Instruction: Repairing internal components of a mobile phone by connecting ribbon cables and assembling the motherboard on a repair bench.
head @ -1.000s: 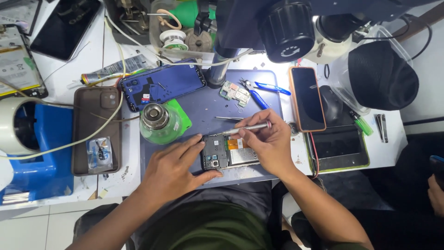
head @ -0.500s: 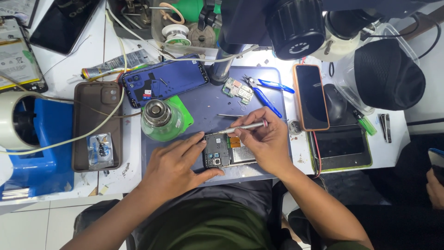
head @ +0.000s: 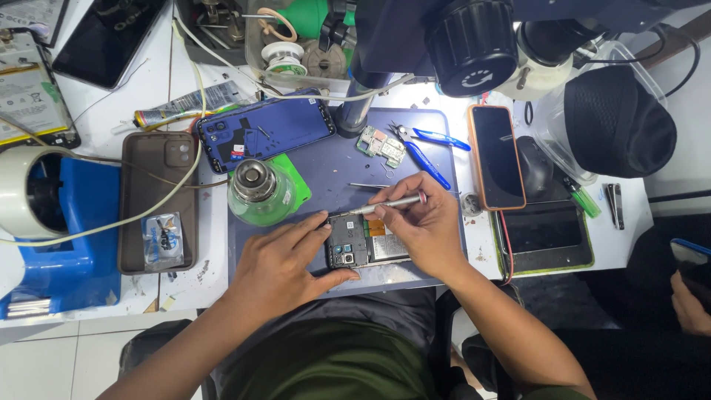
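Observation:
An opened phone [head: 357, 241] with its back removed lies on a blue-grey work mat [head: 337, 167], its board and battery exposed. My left hand [head: 285, 255] rests on the mat and holds the phone's left end steady. My right hand [head: 422, 222] grips a slim silver screwdriver [head: 389, 205], held nearly level, with its tip pointing left onto the phone's upper edge.
A glass bottle [head: 255, 189] stands on a green pad beside my left hand. A blue back cover [head: 270, 130], small circuit board [head: 381, 145], blue-handled pliers [head: 429, 148] and tweezers lie further back. An orange-cased phone [head: 496, 155] lies right; a brown case [head: 157, 200] left. A microscope [head: 481, 37] hangs overhead.
My hands and the opened phone have hardly moved. The screwdriver stays at the phone's upper edge, only slightly shifted.

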